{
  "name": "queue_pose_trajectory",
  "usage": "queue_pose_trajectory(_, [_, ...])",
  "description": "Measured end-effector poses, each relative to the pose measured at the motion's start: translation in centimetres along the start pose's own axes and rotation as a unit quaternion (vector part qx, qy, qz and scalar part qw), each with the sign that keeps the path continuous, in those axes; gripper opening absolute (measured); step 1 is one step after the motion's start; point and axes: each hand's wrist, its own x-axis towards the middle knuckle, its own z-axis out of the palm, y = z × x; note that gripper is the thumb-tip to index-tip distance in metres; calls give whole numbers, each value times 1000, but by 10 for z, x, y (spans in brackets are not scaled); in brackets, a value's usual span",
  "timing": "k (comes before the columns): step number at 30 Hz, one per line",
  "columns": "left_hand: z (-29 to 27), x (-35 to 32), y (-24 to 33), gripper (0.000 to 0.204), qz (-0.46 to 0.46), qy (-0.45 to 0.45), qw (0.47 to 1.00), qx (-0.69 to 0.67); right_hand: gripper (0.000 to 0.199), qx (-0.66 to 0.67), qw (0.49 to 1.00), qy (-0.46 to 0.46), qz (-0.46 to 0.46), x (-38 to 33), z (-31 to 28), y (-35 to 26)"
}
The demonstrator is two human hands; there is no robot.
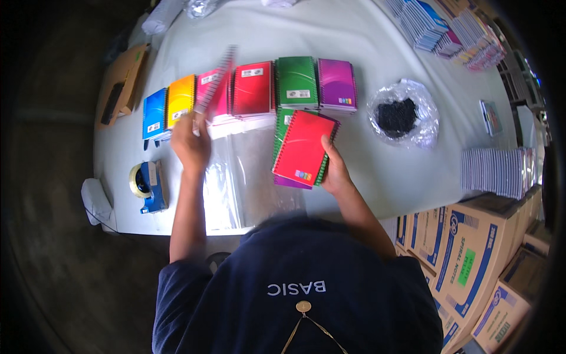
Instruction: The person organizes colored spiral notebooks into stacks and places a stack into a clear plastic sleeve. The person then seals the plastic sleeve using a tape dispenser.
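My left hand (191, 143) is closed on a spiral notebook (220, 79), lifted nearly edge-on and smeared by motion, with a pinkish cover. It hovers over the pink notebook stack (206, 76). My right hand (336, 168) grips a small fanned bundle of spiral notebooks, a red notebook (303, 144) on top, with green and purple ones showing beneath. Behind the hands runs a row of notebook stacks: blue (154, 112), yellow (181, 97), pink, red (252, 91), green (296, 76) and purple (337, 82).
Flat transparent plastic bags (236, 177) lie before me. A blue tape dispenser (153, 186) stands at left, near a cardboard box (127, 82). At right sit a plastic bag of black bits (398, 118) and stacked notebooks (495, 170). Cartons (466, 253) stand beside the table.
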Motion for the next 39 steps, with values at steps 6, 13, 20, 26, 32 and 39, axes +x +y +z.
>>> queue_pose_trajectory(6, [-3, -59, 88, 20, 216, -247, 929, -173, 48, -79, 996, 10, -25, 7, 14, 8])
queue_pose_trajectory(13, [27, -7, -38, 28, 97, -163, 975, 119, 43, -31, 999, 4, 13, -1, 10, -2])
queue_pose_trajectory(20, [-9, -14, 15, 26, 68, -89, 983, -147, 48, 7, 1000, 7, 1, 3, -5, 9])
queue_pose_trajectory(26, [-4, -45, 22, 41, 62, -247, 963, -92, 43, -54, 998, 19, -3, 6, 22, 9])
queue_pose_trajectory(32, [-10, -30, -112, 33, -39, -213, 967, 133, 40, -56, 998, 7, 22, 4, 24, 7])
queue_pose_trajectory(39, [-31, -41, 38, 29, 105, -145, 966, -187, 51, 60, 998, 5, 1, 5, 21, 21])
